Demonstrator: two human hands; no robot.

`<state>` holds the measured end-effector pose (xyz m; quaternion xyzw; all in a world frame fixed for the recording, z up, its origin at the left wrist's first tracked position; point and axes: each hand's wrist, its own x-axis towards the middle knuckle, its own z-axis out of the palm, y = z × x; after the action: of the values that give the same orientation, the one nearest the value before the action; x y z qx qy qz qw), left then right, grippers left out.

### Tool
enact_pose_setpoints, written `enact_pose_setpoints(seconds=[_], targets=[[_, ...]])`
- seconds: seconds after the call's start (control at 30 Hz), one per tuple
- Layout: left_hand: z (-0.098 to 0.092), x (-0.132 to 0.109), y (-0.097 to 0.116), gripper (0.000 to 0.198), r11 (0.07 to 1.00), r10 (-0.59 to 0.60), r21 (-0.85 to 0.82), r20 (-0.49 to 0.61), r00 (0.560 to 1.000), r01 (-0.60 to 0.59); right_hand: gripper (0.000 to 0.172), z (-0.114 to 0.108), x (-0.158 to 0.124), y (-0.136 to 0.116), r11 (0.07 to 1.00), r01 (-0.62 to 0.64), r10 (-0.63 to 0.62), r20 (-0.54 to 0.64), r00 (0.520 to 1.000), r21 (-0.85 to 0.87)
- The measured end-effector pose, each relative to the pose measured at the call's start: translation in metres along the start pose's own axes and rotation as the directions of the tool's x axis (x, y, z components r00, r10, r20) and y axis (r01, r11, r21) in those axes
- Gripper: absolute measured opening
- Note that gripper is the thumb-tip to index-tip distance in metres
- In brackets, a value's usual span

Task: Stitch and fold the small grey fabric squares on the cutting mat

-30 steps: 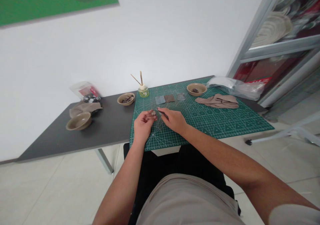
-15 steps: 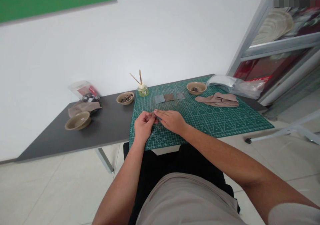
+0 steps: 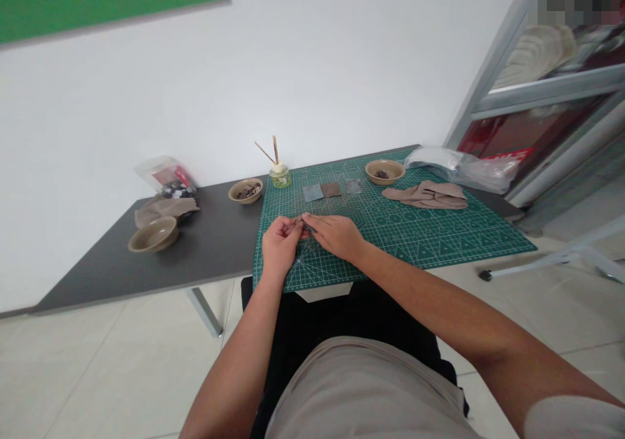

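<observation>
My left hand (image 3: 280, 243) and my right hand (image 3: 333, 237) rest over the near part of a green cutting mat (image 3: 415, 250), their fingertips almost meeting. My left fingers pinch a small piece (image 3: 299, 221), mostly hidden by them. My right fingers hold a thin dark tool (image 3: 310, 228), its tip close to that piece. Beyond the hands lie several small flat squares (image 3: 331, 190) on the mat. Nearby stand a tan bowl of dark pieces (image 3: 385, 167) and a folded beige cloth (image 3: 424, 195).
On the grey table (image 3: 209, 250) stand a jar holding wooden sticks (image 3: 280, 176), two more tan bowls (image 3: 154, 234), a beige cloth (image 3: 166, 212) and a clear bag (image 3: 163, 175). A plastic bag (image 3: 459, 169) lies at the mat's far right corner.
My right hand has moved left towards my left hand, and the hands now nearly touch. The dark tool is more hidden by my fingers.
</observation>
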<state>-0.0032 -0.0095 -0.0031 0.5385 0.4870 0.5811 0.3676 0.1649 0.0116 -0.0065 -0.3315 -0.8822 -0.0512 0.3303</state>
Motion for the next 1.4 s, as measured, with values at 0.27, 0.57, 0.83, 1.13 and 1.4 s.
enact_pose_setpoints(seconds=[0.27,0.57,0.83,1.13,1.4], targets=[[0.001,0.0,0.001,0.022,0.999,0.028,0.026,0.033,0.999,-0.029,0.042,-0.001,0.001,-0.002,1.0,-0.007,0.006,0.021,1.0,0.015],[0.0,-0.002,0.005,0.019,0.995,0.038,0.09,0.055,0.998,-0.043,0.042,-0.002,0.0,-0.002,0.999,0.036,-0.038,0.031,0.999,0.036],[0.001,0.0,-0.002,0.024,0.999,0.006,-0.052,0.023,1.0,-0.004,0.041,-0.001,0.001,-0.002,0.995,-0.079,0.076,0.057,0.995,0.056],[0.0,-0.002,-0.002,0.021,0.995,0.094,0.02,0.023,0.995,-0.095,0.04,0.001,0.001,0.0,0.986,-0.113,0.11,0.036,0.993,0.119],[-0.001,0.004,-0.006,0.021,0.986,0.125,-0.112,-0.004,0.992,-0.125,0.027,-0.002,0.006,0.009,0.876,-0.31,0.396,-0.184,0.9,0.369]])
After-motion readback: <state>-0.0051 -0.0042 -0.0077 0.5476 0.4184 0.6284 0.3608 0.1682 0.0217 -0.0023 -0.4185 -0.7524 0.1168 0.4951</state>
